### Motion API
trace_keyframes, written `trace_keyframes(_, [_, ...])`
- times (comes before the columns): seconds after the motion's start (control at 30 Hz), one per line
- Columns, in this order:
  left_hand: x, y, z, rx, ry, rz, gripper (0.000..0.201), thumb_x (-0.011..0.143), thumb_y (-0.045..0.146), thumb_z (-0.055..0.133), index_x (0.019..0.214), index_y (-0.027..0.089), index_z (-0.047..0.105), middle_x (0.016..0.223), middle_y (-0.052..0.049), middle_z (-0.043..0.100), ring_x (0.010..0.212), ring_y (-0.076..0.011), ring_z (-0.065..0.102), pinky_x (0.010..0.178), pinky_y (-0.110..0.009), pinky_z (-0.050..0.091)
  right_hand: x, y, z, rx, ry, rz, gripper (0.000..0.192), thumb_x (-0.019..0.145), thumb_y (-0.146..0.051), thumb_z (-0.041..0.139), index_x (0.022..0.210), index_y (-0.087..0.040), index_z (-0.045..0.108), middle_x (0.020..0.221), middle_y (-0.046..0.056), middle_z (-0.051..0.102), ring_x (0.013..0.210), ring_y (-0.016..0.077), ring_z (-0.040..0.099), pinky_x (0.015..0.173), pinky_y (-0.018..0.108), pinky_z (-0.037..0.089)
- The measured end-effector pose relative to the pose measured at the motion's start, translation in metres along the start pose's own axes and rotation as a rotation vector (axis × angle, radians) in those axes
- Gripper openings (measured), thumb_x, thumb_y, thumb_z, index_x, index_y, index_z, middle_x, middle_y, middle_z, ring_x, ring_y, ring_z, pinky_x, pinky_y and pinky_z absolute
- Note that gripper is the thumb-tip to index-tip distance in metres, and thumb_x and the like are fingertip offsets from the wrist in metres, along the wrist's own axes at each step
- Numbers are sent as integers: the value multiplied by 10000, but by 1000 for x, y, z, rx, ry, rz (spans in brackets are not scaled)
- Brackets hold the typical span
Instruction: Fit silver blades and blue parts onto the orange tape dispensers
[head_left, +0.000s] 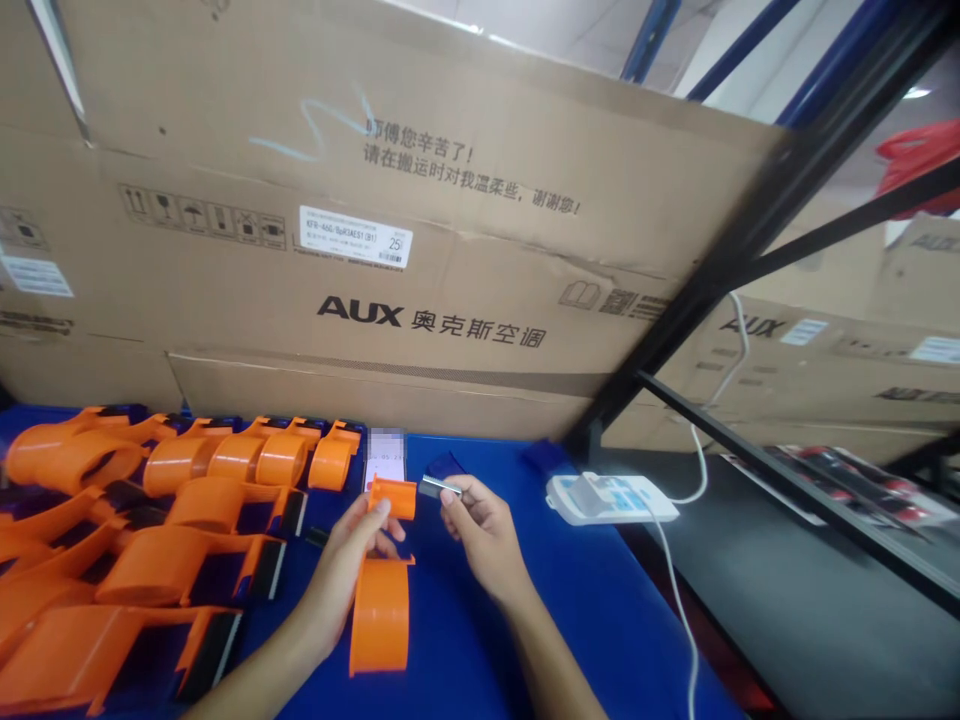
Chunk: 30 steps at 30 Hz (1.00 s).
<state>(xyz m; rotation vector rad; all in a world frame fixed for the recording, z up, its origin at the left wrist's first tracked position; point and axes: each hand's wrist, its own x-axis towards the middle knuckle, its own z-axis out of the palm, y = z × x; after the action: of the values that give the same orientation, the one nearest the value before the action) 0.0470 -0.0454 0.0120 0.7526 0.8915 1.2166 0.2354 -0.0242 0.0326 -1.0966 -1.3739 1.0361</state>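
Observation:
My left hand (369, 530) is closed round the front end of an orange tape dispenser (395, 498). Below the fingers shows a wide orange ring (381, 615); the hand hides whether it joins the held part. My right hand (484, 525) pinches a small dark piece with a shiny metal strip (439, 487). That piece is level with the dispenser's right end, very close to it; whether they touch is hard to tell. Just behind the hands lies a phone (385, 455) with its screen lit.
Several orange tape dispensers with black toothed ends (146, 565) lie in rows on the blue table (480, 640) at left. A white power strip (611, 500) with cables sits at the right edge, beside a black metal frame (675, 310). Large cardboard boxes (450, 280) stand behind.

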Motion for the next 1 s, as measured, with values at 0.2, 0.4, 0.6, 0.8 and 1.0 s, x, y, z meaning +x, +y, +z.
trace_keyframes(0.2, [-1,1,0,1,-43,23,342,867,521,738,948,192,691,784,-15,674,616,-127,597,648,-262,537,-1,-1,-1,-15,-12,-13,352,909,-547,710,965,-200,681,638,-35,544,562,127,471,530,244,374])
trace_keyframes(0.4, [0,0,-1,31,-60,33,357,850,517,754,986,192,704,770,-11,675,590,-126,591,609,-247,513,-4,-6,-1,-61,-36,-75,296,928,-495,706,956,-200,708,740,-1,615,667,152,542,618,266,433])
trace_keyframes(0.6, [4,0,-4,12,-65,-23,367,808,540,782,838,187,686,705,-13,675,542,-124,575,568,-246,491,-3,-3,-3,-72,-43,-52,283,933,-487,700,957,-206,724,708,-3,644,629,151,570,593,267,456])
trace_keyframes(0.8, [3,0,-4,-9,-37,-64,402,787,558,796,748,178,673,646,-17,671,517,-136,579,578,-276,512,-3,1,2,50,-34,-11,323,926,-507,702,1000,-192,699,722,21,703,587,144,608,503,243,449])
trace_keyframes(1.0, [3,1,-2,-98,-20,-115,438,751,567,824,665,172,656,579,-10,635,489,-131,565,542,-252,466,-4,-1,8,117,-6,-40,356,900,-535,723,980,-190,693,761,45,734,626,173,662,517,273,518])
